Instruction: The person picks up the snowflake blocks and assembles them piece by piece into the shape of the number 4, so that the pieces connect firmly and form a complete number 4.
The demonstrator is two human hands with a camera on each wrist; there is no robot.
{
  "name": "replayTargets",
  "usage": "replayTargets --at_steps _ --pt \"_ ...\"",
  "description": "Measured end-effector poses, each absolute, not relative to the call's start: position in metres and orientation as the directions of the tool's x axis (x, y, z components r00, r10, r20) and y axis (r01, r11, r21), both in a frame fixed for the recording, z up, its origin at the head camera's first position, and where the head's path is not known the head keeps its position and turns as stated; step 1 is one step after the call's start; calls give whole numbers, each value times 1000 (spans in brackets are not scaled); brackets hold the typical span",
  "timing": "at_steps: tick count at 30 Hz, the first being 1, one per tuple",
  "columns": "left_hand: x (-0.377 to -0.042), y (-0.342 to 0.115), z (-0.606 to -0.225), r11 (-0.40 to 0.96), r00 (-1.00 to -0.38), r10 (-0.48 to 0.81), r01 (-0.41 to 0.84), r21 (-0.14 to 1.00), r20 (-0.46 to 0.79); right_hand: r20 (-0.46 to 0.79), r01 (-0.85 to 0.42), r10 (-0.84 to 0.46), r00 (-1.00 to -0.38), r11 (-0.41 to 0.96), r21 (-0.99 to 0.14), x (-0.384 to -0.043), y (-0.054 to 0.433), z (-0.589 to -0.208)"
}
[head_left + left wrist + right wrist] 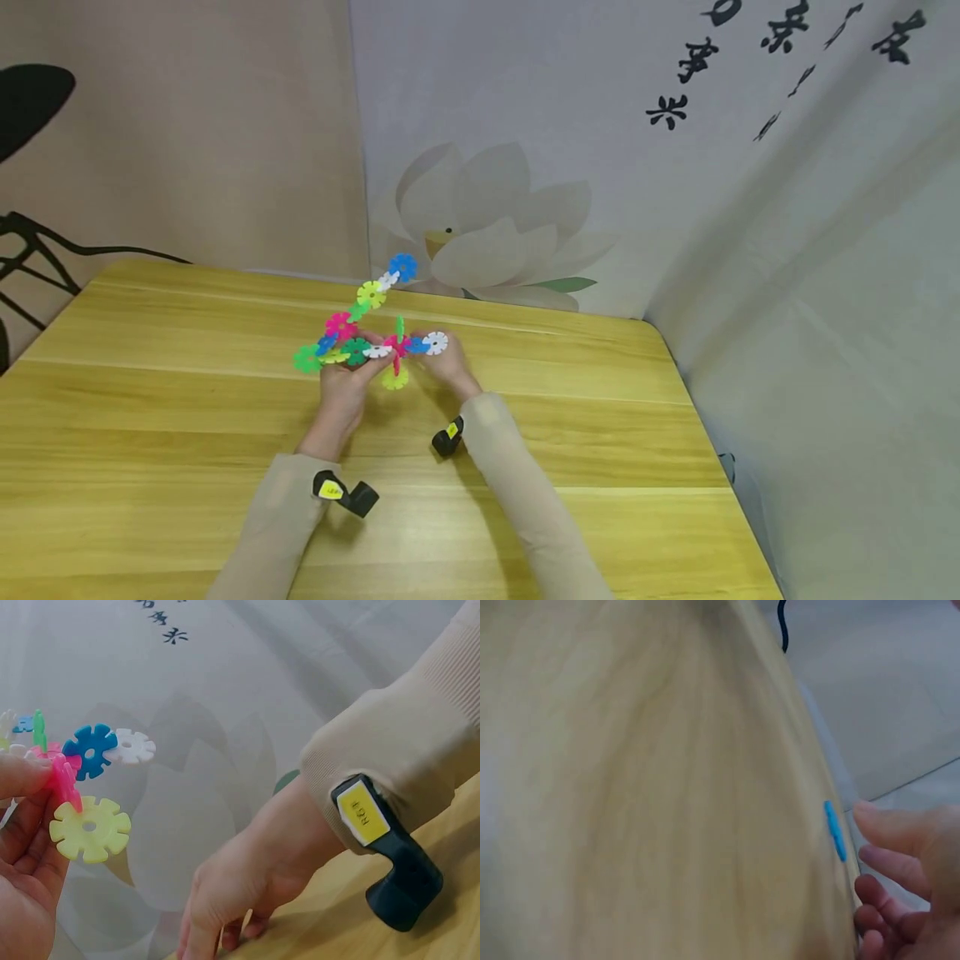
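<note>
A branching chain of notched plastic flower discs [341, 326], in pink, green, yellow, blue and white, is raised above the table. My left hand [343, 400] grips it near its middle, with the thumb on the pieces. In the left wrist view, a pale yellow disc [90, 829] hangs below pink ones, and a blue disc [91, 751] joins a white disc [133, 746]. My right hand [448, 365] is behind the chain, reaching down to the tabletop. The right wrist view shows its bent fingers and thumb close to a thin blue piece [835, 830] near the table edge, apparently apart from it.
The wooden table [570, 417] has a back edge close to a hanging cloth [495, 92] with a printed flower and characters. Each sleeve carries a black wrist camera [363, 498]. A dark chair-like frame [33, 242] stands beyond the table's left side.
</note>
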State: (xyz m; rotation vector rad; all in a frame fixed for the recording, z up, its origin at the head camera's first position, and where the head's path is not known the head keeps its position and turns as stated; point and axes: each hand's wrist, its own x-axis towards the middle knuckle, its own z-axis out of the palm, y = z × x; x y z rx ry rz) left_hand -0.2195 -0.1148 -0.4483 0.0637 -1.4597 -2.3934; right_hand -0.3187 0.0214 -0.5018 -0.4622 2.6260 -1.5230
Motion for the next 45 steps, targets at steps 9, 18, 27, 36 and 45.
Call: replayTargets --at_steps 9,18,27,36,45 --pt "-224 -118 -448 -409 -950 -282 242 880 130 16 -143 -238 -971 528 -837 -323 14 -504" --pt "-226 -119 -447 -413 -944 -290 269 870 155 -38 -166 -284 -958 657 -735 -326 12 -494" --pt "-223 -118 -447 -416 -940 -296 285 864 167 -65 -161 -287 -956 696 -700 -322 15 -489" --pt "-222 -117 -449 -409 -940 -308 272 871 148 22 -111 -183 -983 496 -861 -320 30 -499" --pt "-223 -116 -452 -396 -951 -275 246 885 141 155 -173 -104 -982 195 -966 -308 55 -457"
